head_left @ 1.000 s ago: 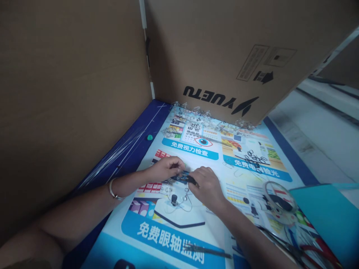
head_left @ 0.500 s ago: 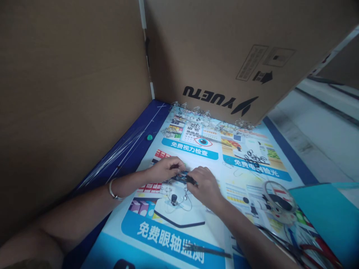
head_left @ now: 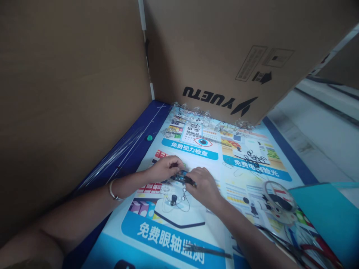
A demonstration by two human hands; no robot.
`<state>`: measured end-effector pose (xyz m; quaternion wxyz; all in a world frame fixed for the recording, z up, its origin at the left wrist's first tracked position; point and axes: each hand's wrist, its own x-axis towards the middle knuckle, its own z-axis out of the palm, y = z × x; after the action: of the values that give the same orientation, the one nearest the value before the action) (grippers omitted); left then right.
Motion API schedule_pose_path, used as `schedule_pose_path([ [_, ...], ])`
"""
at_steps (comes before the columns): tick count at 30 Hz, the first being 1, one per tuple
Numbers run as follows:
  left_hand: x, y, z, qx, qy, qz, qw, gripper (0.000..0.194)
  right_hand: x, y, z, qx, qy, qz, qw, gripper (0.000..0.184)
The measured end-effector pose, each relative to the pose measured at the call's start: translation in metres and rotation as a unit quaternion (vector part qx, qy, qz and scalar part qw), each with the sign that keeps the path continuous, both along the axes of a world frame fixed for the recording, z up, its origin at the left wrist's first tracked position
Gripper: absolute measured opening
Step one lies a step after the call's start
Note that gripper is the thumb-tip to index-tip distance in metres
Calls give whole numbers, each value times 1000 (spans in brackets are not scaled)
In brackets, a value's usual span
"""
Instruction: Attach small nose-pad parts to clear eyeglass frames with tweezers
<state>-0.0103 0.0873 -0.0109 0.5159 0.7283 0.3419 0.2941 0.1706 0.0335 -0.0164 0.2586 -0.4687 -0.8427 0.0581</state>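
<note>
My left hand (head_left: pixel 164 169) is closed in a pinch at the left end of a dark, narrow piece with blue glints (head_left: pixel 181 177), just above the printed sheet. My right hand (head_left: pixel 204 185) has its fingers wrapped around the right end of the same piece; its exact kind is too small to tell. Below the hands a thin wire loop (head_left: pixel 188 204) with small clear beads (head_left: pixel 184 191) lies on the sheet. Fingers hide part of the dark piece. A bundle of thin dark strips (head_left: pixel 207 251) rests nearer to me.
Cardboard walls (head_left: pixel 213 45) enclose the left and back. Clear wire-and-bead pieces (head_left: pixel 196 112) line the back edge. Dark rings (head_left: pixel 254 157) lie right of centre, thin wires (head_left: pixel 114 153) at left beside a green lump (head_left: pixel 149 138). Red-handled scissors (head_left: pixel 314 254) and a teal box (head_left: pixel 322 209) are at right.
The dark piece has shifted slightly and more of its middle shows between the fingers. My right hand has moved a touch left. Everything else has stayed put.
</note>
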Motion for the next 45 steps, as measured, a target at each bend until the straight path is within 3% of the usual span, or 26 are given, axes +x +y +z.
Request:
schedule_pose_path([
  [7, 1, -2, -1, 57, 22, 28, 998, 14, -1, 1, -1, -23, 14, -18, 999, 7],
  [11, 1, -4, 1, 96, 23, 3, 995, 17, -1, 1, -1, -20, 14, -18, 1000, 8],
  [25, 1, -3, 2, 85, 28, 3, 996, 16, 0, 0, -1, -27, 1, -19, 999, 9],
  [30, -1, -1, -1, 82, 22, 0, 996, 17, 0, 1, -3, -41, 48, -37, 997, 7],
  [39, -4, 2, 9, 111, 7, -61, 992, 9, 2, 1, -2, -36, 54, -56, 996, 5],
  [45, -9, 7, 8, 136, 14, -80, 987, 4, 0, 1, -4, -38, 60, -62, 996, 5],
])
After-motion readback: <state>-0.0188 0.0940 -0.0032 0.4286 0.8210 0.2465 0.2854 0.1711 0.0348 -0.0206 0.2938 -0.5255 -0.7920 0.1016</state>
